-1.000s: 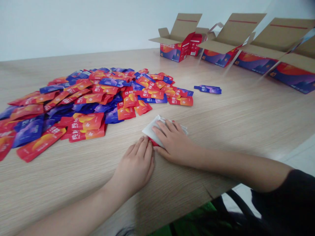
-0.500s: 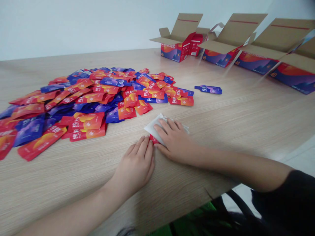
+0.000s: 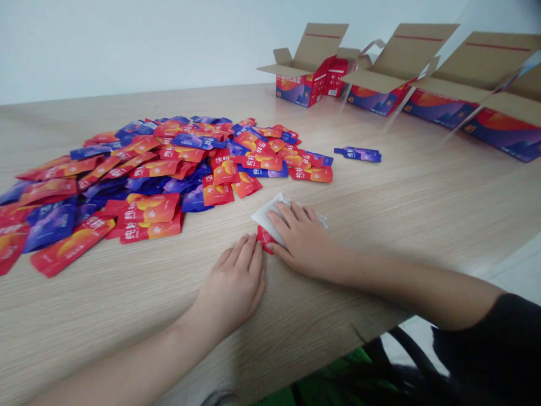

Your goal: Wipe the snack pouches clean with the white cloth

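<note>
My right hand (image 3: 302,239) presses a folded white wiping cloth or tissue (image 3: 265,212) onto a small red pouch (image 3: 265,238) lying on the table. Its fingers are bent over the cloth, and most of the pouch is hidden beneath. At the pouch's near-left end, my left hand (image 3: 234,279) rests with fingers together, the fingertips holding that edge down. Beyond both hands spreads a large heap of red-orange and blue-purple pouches (image 3: 177,163). A single blue pouch (image 3: 358,154) lies apart, to the right of the heap.
Along the back right stand several open printed cartons, among them the leftmost carton (image 3: 296,90) and another carton (image 3: 376,98), flaps raised. A smaller red box (image 3: 335,79) is behind them. The wooden table's (image 3: 380,214) near edge runs below my right forearm.
My right hand and the white cloth have slid slightly to the right, uncovering more of the red pouch. The left hand stays in place.
</note>
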Motion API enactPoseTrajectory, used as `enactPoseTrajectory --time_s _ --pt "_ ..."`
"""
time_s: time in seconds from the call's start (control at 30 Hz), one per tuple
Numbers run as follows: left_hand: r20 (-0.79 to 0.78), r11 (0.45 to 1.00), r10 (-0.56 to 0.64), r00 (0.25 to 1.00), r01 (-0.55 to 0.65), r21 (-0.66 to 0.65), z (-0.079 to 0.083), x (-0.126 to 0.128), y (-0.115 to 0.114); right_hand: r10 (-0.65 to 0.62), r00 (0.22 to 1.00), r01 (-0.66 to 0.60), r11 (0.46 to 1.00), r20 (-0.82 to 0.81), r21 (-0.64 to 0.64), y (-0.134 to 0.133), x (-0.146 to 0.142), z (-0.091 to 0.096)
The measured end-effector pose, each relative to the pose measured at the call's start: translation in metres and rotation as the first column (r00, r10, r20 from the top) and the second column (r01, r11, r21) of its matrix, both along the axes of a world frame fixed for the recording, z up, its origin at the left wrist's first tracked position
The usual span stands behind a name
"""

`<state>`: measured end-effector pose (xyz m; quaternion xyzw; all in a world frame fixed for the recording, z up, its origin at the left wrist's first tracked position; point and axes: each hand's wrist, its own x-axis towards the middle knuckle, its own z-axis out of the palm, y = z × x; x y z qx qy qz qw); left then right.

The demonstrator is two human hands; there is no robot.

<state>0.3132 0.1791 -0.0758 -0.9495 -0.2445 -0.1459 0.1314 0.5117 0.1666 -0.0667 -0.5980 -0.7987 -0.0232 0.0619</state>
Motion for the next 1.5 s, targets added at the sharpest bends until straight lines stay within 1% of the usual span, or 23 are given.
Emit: enactPoseTrajectory --time_s 0.07,0.13,0.3,0.37,0.5,0.6,0.67,0.73,0.83,0.9,1.0,1.07,1.13,1.23,1.3,1.37,1.43,1.5 --pt "0.015 1.0 -0.003 1.0 0.003 0.003 0.0 0.0 0.0 0.056 0.998 -0.055 0.998 -0.026 0.012 -0.003 -0.004 -0.001" --pt "0.021 1.0 -0.006 1.0 0.006 0.004 0.0 0.001 0.001 0.064 0.997 -0.063 0.998 -0.048 0.013 -0.003 -0.001 -0.001" --pt "0.007 1.0 -0.009 1.0 0.009 0.006 0.0 0.0 0.001 -0.041 0.999 0.041 0.999 -0.026 -0.004 0.006 0.013 0.001" --pt "0.003 1.0 -0.008 1.0 0.008 0.004 0.0 0.0 0.0 -0.044 0.999 0.044 0.999 -0.011 -0.009 0.006 0.011 0.001" --pt "0.017 1.0 -0.007 1.0 0.007 -0.002 0.001 0.0 0.0 0.076 0.997 -0.076 0.997 -0.029 0.001 -0.002 -0.002 0.0" --pt "0.018 1.0 -0.004 1.0 0.004 -0.015 0.002 0.001 0.0 0.137 0.989 -0.137 0.991 -0.057 0.01 -0.004 -0.003 -0.001" --pt "0.014 1.0 -0.009 1.0 0.009 -0.003 0.002 0.0 0.0 0.114 0.991 -0.114 0.993 -0.066 0.006 -0.001 0.003 -0.001" --pt "0.009 1.0 -0.013 1.0 0.013 0.008 0.002 0.0 0.0 0.061 0.997 -0.061 0.998 -0.057 0.002 0.004 0.01 -0.001" --pt "0.011 1.0 -0.013 1.0 0.013 0.004 0.001 0.0 0.001 0.012 0.999 -0.012 1.0 -0.033 0.009 0.008 0.011 -0.001" --pt "0.02 1.0 -0.01 1.0 0.01 -0.01 0.002 0.001 0.001 0.055 0.998 -0.055 0.998 -0.037 0.019 0.005 0.005 -0.002" --pt "0.036 0.998 0.0 0.999 0.002 -0.067 0.004 0.003 0.001 0.172 0.983 -0.169 0.985 -0.062 0.043 -0.001 -0.006 -0.002" --pt "0.042 0.996 0.004 0.999 -0.001 -0.09 0.005 0.003 0.001 0.208 0.975 -0.204 0.978 -0.078 0.049 -0.004 -0.008 -0.002" --pt "0.044 0.998 0.001 0.999 0.002 -0.062 0.004 0.003 0.0 0.186 0.979 -0.183 0.982 -0.085 0.038 -0.002 -0.003 -0.001" --pt "0.024 1.0 -0.012 1.0 0.012 -0.005 0.002 0.001 0.0 0.072 0.995 -0.071 0.997 -0.067 0.013 0.004 0.009 0.001" --pt "0.011 1.0 -0.01 1.0 0.01 0.002 0.001 0.001 0.0 -0.004 0.999 0.004 1.0 -0.047 0.003 0.008 0.013 0.002" --pt "0.012 1.0 -0.005 1.0 0.005 -0.001 0.0 0.001 0.0 -0.033 0.999 0.033 0.999 -0.032 0.003 0.009 0.012 0.001" --pt "0.022 1.0 -0.009 1.0 0.009 -0.004 0.001 0.001 0.001 0.018 0.999 -0.018 1.0 -0.03 0.011 0.006 0.006 0.0" --pt "0.033 1.0 -0.01 0.999 0.011 -0.027 0.003 0.002 0.001 0.114 0.992 -0.114 0.993 -0.045 0.024 0.002 -0.001 -0.002"
